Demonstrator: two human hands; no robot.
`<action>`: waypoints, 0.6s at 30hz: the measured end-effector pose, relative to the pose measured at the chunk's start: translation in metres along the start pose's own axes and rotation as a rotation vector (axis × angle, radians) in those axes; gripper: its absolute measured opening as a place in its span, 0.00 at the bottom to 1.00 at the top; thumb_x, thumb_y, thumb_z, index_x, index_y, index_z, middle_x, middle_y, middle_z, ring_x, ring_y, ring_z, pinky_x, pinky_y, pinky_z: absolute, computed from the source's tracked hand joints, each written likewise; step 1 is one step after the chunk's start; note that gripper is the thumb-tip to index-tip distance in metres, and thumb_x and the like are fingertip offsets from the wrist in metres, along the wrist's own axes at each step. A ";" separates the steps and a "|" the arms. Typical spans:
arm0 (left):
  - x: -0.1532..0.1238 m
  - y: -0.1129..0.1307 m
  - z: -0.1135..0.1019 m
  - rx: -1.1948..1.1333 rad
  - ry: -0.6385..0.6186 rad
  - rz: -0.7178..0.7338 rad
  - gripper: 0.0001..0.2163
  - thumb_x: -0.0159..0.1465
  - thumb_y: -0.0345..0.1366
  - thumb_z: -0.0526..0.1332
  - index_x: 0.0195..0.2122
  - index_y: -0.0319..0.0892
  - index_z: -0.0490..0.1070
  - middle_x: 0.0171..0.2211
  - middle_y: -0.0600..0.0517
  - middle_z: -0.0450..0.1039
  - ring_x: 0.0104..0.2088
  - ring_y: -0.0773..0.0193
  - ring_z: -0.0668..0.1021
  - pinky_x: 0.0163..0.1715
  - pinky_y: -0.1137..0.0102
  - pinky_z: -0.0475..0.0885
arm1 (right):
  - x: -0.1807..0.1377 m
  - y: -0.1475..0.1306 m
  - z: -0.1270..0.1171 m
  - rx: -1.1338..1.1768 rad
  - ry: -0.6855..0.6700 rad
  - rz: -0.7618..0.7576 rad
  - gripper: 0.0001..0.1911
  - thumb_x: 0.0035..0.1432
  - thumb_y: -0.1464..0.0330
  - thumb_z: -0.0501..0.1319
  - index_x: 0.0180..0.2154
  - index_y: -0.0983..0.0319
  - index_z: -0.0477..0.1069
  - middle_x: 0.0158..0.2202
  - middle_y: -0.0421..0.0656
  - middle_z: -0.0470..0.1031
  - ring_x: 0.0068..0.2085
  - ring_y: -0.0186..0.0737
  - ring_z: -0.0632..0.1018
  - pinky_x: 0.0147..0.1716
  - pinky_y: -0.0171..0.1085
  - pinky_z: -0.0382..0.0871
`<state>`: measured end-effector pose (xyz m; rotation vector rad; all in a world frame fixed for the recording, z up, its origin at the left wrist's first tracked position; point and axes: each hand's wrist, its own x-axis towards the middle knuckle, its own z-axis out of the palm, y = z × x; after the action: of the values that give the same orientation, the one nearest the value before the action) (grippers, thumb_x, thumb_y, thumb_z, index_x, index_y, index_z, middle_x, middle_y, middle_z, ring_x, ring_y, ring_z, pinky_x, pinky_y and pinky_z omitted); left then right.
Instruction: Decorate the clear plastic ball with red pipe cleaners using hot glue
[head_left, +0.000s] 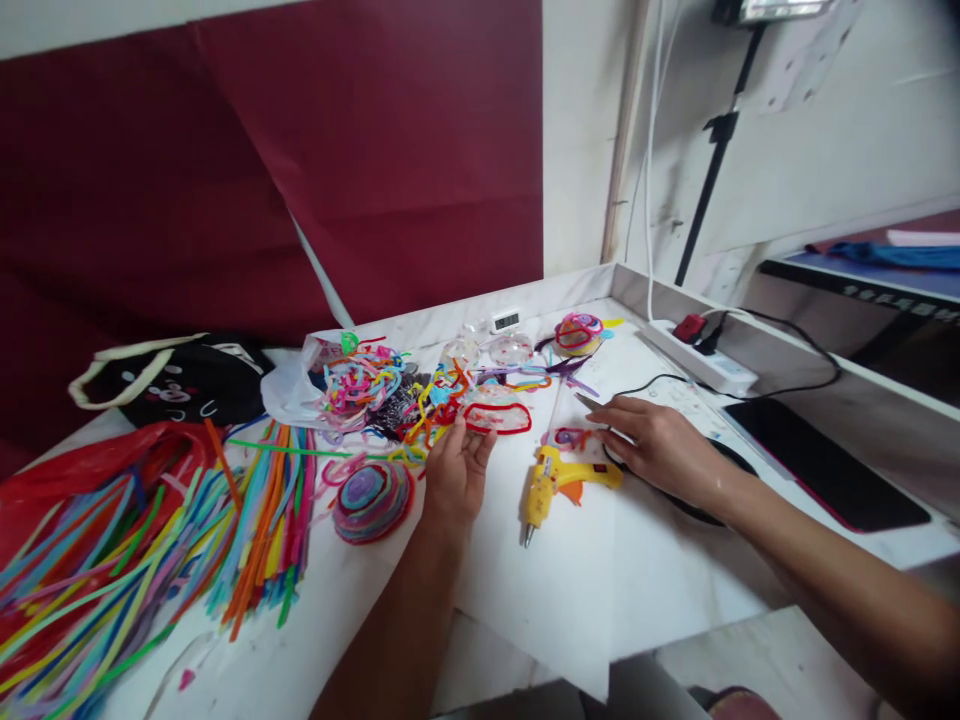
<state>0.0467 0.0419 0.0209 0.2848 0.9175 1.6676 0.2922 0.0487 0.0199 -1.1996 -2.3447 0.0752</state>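
Observation:
My left hand [456, 472] is closed on the near edge of a clear plastic piece rimmed with red pipe cleaner [517, 420]. To the right, my right hand [664, 448] pinches a slim, pointed metal tool [587, 401]; only its tip shows, so its kind is unclear. Between the hands lies a yellow glue gun [541, 490], nozzle toward me, on a white sheet [540, 590]. Curled pipe cleaner bits [568, 438] rest just beyond it. A dome wound with pipe cleaners in coloured rings [373, 502] sits left of my left hand.
Bundles of long pipe cleaners [262, 530] and a red bag [45, 470] cover the left side. A tangled pile of pieces [367, 385], a black pouch [172, 385] and another wound dome [577, 333] stand behind. A power strip [701, 355], cables and a phone [825, 465] lie right.

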 end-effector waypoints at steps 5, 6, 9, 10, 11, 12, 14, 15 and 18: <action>-0.001 0.009 0.004 -0.007 -0.023 -0.043 0.08 0.66 0.26 0.55 0.30 0.38 0.69 0.25 0.54 0.74 0.24 0.73 0.77 0.28 0.77 0.76 | -0.021 0.023 -0.007 -0.063 -0.045 0.071 0.15 0.64 0.69 0.53 0.45 0.61 0.76 0.40 0.49 0.78 0.39 0.43 0.79 0.40 0.39 0.72; -0.001 0.010 0.005 -0.006 -0.028 -0.049 0.07 0.66 0.26 0.55 0.31 0.38 0.69 0.26 0.54 0.74 0.24 0.73 0.77 0.28 0.78 0.76 | -0.025 0.027 -0.008 -0.085 -0.051 0.084 0.14 0.64 0.69 0.53 0.44 0.61 0.77 0.40 0.49 0.78 0.39 0.43 0.79 0.39 0.38 0.72; 0.000 0.013 0.007 0.008 -0.057 -0.072 0.07 0.67 0.26 0.55 0.33 0.39 0.69 0.28 0.54 0.75 0.28 0.72 0.78 0.26 0.80 0.74 | -0.035 0.035 -0.010 -0.162 -0.089 0.143 0.14 0.63 0.69 0.55 0.43 0.60 0.78 0.39 0.48 0.78 0.40 0.44 0.79 0.39 0.38 0.71; 0.001 0.013 0.007 0.013 -0.072 -0.078 0.07 0.67 0.26 0.55 0.33 0.39 0.69 0.29 0.53 0.75 0.29 0.71 0.79 0.25 0.80 0.73 | -0.038 0.036 -0.011 -0.189 -0.114 0.162 0.13 0.62 0.69 0.55 0.43 0.61 0.78 0.39 0.48 0.78 0.40 0.44 0.79 0.39 0.38 0.71; 0.002 0.014 0.007 0.018 -0.087 -0.082 0.07 0.67 0.26 0.55 0.33 0.39 0.69 0.30 0.53 0.75 0.29 0.71 0.78 0.24 0.80 0.73 | -0.040 0.037 -0.011 -0.213 -0.142 0.175 0.13 0.62 0.69 0.56 0.44 0.61 0.77 0.39 0.49 0.78 0.40 0.45 0.79 0.38 0.39 0.71; 0.002 0.014 0.006 0.023 -0.103 -0.085 0.07 0.67 0.26 0.54 0.33 0.39 0.69 0.30 0.53 0.75 0.28 0.71 0.78 0.23 0.80 0.72 | -0.043 0.038 -0.011 -0.234 -0.168 0.181 0.13 0.62 0.68 0.56 0.44 0.61 0.77 0.39 0.49 0.78 0.41 0.46 0.79 0.38 0.39 0.72; 0.004 0.015 0.002 0.026 -0.131 -0.086 0.08 0.67 0.26 0.53 0.32 0.39 0.69 0.28 0.53 0.73 0.25 0.72 0.75 0.20 0.80 0.70 | -0.046 0.040 -0.010 -0.264 -0.199 0.184 0.14 0.61 0.68 0.57 0.46 0.61 0.76 0.40 0.49 0.77 0.42 0.47 0.78 0.38 0.40 0.72; 0.005 0.014 0.000 0.023 -0.145 -0.088 0.09 0.68 0.26 0.53 0.31 0.39 0.69 0.26 0.54 0.73 0.23 0.72 0.74 0.19 0.80 0.68 | -0.048 0.040 -0.009 -0.270 -0.203 0.179 0.14 0.60 0.68 0.58 0.47 0.61 0.76 0.41 0.50 0.77 0.42 0.48 0.77 0.39 0.41 0.72; 0.007 0.010 -0.009 0.015 -0.149 -0.110 0.11 0.68 0.26 0.52 0.28 0.38 0.68 0.22 0.55 0.70 0.21 0.73 0.72 0.16 0.80 0.65 | -0.051 0.044 -0.005 -0.249 -0.188 0.156 0.16 0.57 0.73 0.58 0.47 0.61 0.76 0.42 0.50 0.76 0.43 0.47 0.77 0.41 0.41 0.72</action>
<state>0.0318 0.0440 0.0207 0.3577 0.8203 1.5182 0.3521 0.0357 -0.0080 -1.5570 -2.4726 -0.0554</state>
